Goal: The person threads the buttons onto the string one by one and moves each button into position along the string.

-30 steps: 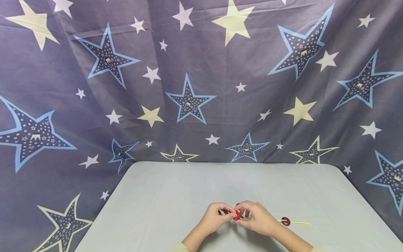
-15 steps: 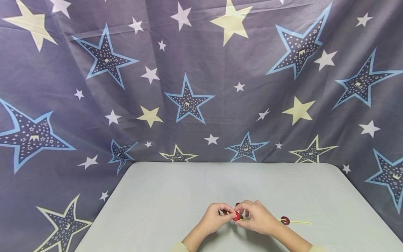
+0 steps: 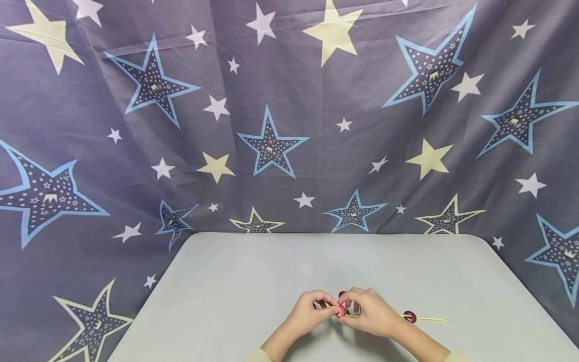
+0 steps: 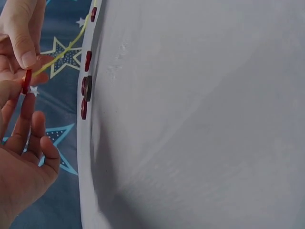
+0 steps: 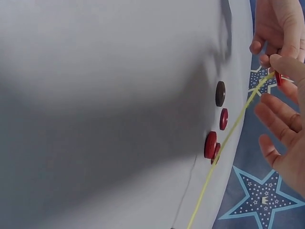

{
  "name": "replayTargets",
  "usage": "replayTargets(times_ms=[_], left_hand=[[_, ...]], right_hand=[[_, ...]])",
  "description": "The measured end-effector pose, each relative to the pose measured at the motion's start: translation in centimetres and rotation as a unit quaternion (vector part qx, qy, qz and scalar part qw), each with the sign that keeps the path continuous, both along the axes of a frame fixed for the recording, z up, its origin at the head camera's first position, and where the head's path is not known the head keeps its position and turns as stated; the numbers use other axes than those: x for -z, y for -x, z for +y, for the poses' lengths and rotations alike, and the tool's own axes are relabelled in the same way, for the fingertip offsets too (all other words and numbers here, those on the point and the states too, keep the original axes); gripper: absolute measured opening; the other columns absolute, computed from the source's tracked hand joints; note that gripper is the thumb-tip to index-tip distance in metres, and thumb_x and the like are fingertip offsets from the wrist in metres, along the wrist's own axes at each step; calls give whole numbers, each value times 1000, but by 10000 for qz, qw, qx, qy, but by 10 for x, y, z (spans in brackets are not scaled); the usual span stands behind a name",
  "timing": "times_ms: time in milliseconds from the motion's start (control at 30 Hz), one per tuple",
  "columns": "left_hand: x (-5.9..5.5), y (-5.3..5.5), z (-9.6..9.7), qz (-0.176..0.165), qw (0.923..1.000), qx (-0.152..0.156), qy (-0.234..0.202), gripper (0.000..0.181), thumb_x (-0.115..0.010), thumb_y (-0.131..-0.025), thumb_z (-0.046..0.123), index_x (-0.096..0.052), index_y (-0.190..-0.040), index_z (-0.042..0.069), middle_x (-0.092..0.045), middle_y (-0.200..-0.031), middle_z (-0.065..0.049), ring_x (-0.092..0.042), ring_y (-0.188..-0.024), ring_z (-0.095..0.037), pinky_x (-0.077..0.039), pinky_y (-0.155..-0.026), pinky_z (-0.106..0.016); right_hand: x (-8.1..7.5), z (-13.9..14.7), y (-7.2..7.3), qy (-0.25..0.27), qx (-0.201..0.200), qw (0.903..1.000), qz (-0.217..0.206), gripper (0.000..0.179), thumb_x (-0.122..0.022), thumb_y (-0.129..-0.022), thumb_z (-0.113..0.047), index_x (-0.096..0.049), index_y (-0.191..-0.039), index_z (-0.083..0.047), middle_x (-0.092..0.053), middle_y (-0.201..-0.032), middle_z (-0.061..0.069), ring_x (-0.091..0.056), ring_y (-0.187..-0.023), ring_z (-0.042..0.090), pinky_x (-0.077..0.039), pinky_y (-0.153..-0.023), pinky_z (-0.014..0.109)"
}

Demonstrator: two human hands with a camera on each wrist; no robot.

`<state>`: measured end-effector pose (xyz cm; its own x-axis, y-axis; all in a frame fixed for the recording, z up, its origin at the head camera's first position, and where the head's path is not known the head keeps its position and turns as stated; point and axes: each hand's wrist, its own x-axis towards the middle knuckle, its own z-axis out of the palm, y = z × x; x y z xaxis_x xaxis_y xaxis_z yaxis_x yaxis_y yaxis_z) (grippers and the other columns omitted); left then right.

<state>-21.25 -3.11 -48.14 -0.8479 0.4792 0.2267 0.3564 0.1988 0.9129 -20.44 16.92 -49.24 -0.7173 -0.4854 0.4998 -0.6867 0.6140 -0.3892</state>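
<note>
A small round red button is held up between both hands, low in the middle of the head view. My left hand pinches it by the edge from the left, between thumb and index finger. From the other side, my right hand pinches at the same button and the yellow string beside it. The string meets the button at the fingertips and trails away to the right, under the right hand. Farther along it, a dark red button is threaded near the free end. Fingers hide the holes of the held button.
Several loose buttons lie on the pale table near its front edge: a dark brown button, a small red button and a larger red button among them. A star-patterned curtain hangs behind the table.
Both hands stay almost in place. The red button has turned slightly between the fingertips, so its face looks lighter now. The threaded button and string end lie nearly as before.
</note>
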Motion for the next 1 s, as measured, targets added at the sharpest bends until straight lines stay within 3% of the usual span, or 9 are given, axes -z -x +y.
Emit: replayTargets(times_ms=[133,367,733,1000], left_hand=[[0,1,-1,-28,10000,-51,52,13,-71,-81,11,-70,-85,-1,-68,-84,-18,-53,-73,0,-45,-69,-19],[28,14,-2,-89,9997,-111,213,12,-73,-79,17,-72,-84,6,-67,-81,-11,-51,-70,2,-44,-64,-17],[28,14,-6,-156,9990,-27,418,11,-72,-81,19,-72,-85,9,-67,-80,-3,-51,-69,2,-43,-62,-17],[26,14,-6,-145,9987,-122,468,11,-72,-80,19,-73,-84,8,-65,-78,0,-50,-68,2,-43,-62,-17]], right_hand=[[-1,2,0,-7,-33,9999,-117,23,-78,-73,-26,-64,-90,-24,-59,-77,-17,-51,-62,-1,-31,-63,17],[-1,6,-2,6,69,9994,-341,21,-78,-74,-26,-64,-90,-24,-59,-77,-16,-49,-59,-2,-30,-63,18],[-2,12,-3,12,82,9961,-875,24,-77,-75,-25,-66,-96,-23,-59,-80,-16,-50,-60,0,-34,-63,19],[-2,16,-3,219,-182,9929,-1155,22,-75,-77,-23,-65,-96,-19,-59,-79,-12,-56,-63,7,-44,-57,18]])
